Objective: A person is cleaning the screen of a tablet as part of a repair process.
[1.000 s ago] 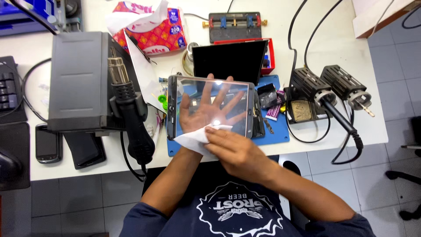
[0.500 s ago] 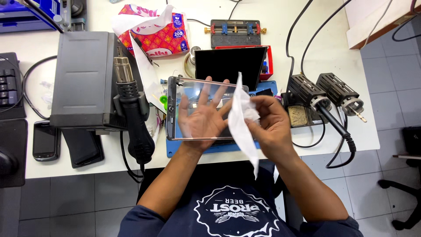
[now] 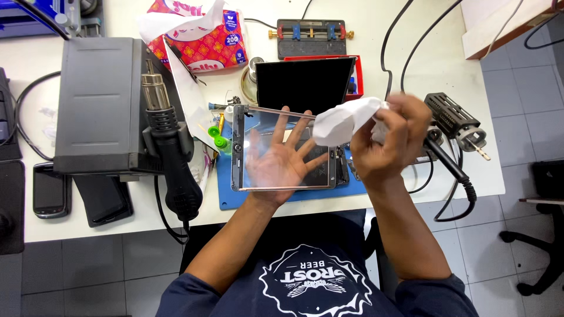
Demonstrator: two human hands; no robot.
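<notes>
Wiping step: left hand (image 3: 282, 158) splayed flat under glass tablet panel (image 3: 241, 170); right hand (image 3: 388, 138) grips crumpled tissue (image 3: 343, 122), lifted off; next pass likely needs light pressure.

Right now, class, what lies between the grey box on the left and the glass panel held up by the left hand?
In the head view, a hot air gun lies between the grey box and the glass panel.

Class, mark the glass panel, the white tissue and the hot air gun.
glass panel (image 3: 258, 176), head view, lower left of pane
white tissue (image 3: 343, 120), head view, middle of wad
hot air gun (image 3: 176, 170), head view, black handle
</notes>
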